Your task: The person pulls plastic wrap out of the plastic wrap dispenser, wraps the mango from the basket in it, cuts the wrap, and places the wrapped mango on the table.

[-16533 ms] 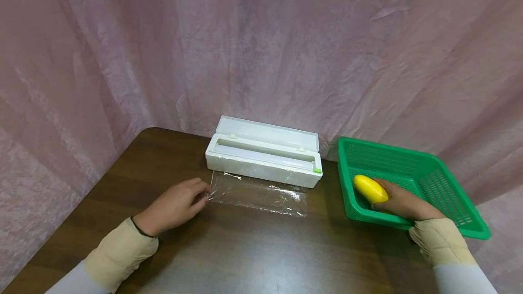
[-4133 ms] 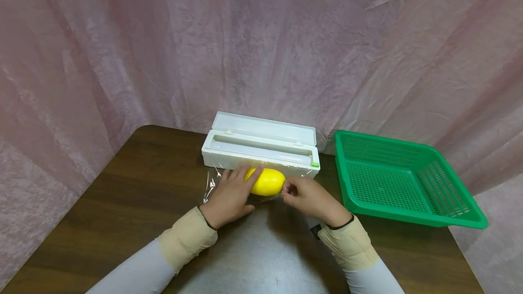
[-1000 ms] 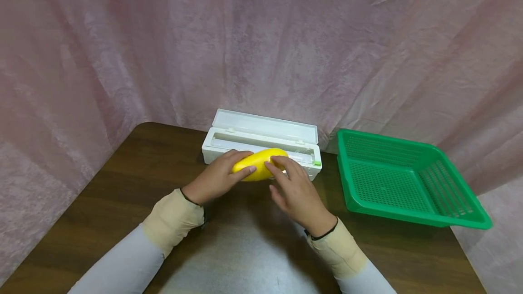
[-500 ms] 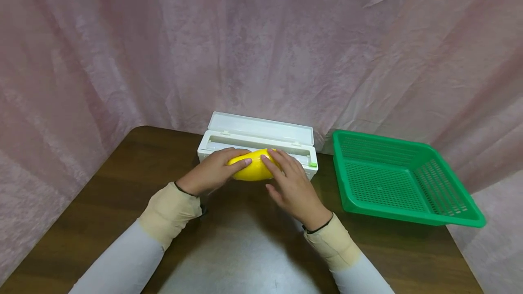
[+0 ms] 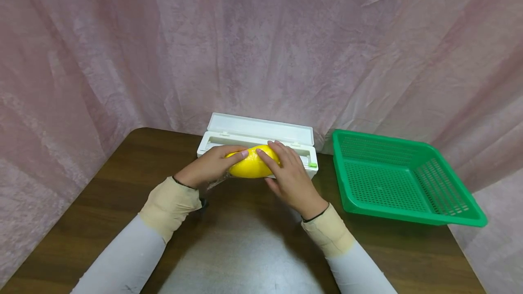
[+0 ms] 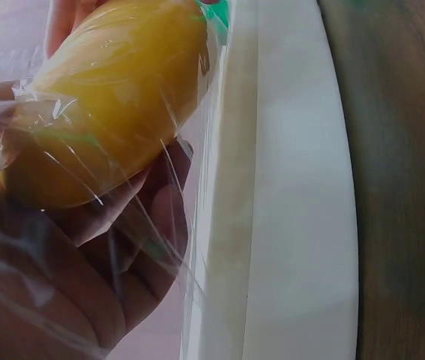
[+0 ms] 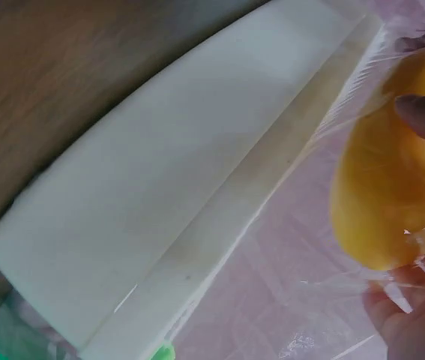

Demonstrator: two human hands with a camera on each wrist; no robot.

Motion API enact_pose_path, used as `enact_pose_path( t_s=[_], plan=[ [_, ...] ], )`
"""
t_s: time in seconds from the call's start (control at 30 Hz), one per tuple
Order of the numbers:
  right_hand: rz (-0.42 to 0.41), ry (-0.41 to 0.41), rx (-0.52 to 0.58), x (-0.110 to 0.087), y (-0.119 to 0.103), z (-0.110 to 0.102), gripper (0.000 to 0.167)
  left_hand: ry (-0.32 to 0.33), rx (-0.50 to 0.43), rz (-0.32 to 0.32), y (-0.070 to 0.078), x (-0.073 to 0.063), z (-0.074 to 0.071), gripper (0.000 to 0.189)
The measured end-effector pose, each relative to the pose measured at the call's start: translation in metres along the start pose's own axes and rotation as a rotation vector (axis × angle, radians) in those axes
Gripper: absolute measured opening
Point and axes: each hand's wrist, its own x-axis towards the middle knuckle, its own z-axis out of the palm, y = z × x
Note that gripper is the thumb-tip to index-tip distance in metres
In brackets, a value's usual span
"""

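Note:
A smooth yellow oval fruit is held up between both hands, in front of the white cling film dispenser. My left hand grips its left end, thumb on the near upper side. At the right end, my right hand holds it with fingers over the top and thumb below. Clear cling film lies tight and creased over the fruit in the left wrist view. In the right wrist view, film runs between the fruit and the dispenser.
The dispenser's lid stands raised against the pink curtain. A green plastic basket sits to the right on the brown wooden table.
Earlier the fruit was lifted from the basket and lay on film before the dispenser. Over the last second it has turned and shifted slightly left; loose film now shows below the left hand.

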Motion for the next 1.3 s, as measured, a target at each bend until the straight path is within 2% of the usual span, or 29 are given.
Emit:
enact_pose_path(
  t_s=[0.23,0.4,0.6,0.7,0.77,0.87,0.97,1.07,1.13,1.2,1.3],
  plan=[
    [-0.024,-0.003,-0.007,0.003,0.006,0.009,0.094,-0.024,-0.074,-0.006,-0.004,0.003,-0.003,0.045],
    [-0.046,-0.001,-0.033,0.009,0.006,0.014,0.094,0.027,-0.023,-0.013,-0.004,0.002,-0.006,0.05],
    [-0.064,0.032,-0.054,0.008,0.007,0.015,0.091,0.051,0.006,-0.024,-0.003,-0.001,-0.008,0.057],
    [-0.057,0.033,-0.049,0.008,0.008,0.016,0.09,0.069,0.048,-0.029,0.001,-0.004,-0.017,0.06],
    [-0.048,0.036,-0.044,0.007,0.009,0.016,0.091,0.067,0.086,-0.056,0.004,-0.008,-0.027,0.059],
    [-0.039,0.046,-0.038,0.007,0.01,0.017,0.094,0.027,0.158,-0.112,0.007,-0.016,-0.044,0.052],
    [-0.036,0.051,-0.028,0.006,0.011,0.017,0.096,-0.063,0.155,-0.15,0.006,-0.026,-0.056,0.042],
    [-0.038,0.049,-0.012,0.005,0.012,0.018,0.095,-0.176,0.119,-0.153,0.002,-0.029,-0.059,0.031],
    [-0.04,0.046,-0.005,0.004,0.012,0.018,0.095,-0.238,0.097,-0.131,0.0,-0.029,-0.057,0.024],
    [-0.038,0.046,-0.005,0.004,0.012,0.017,0.095,-0.254,0.098,-0.108,-0.002,-0.027,-0.055,0.018],
    [-0.033,0.043,-0.004,0.004,0.012,0.017,0.095,-0.216,0.109,-0.097,-0.002,-0.027,-0.056,0.014]
  ],
)
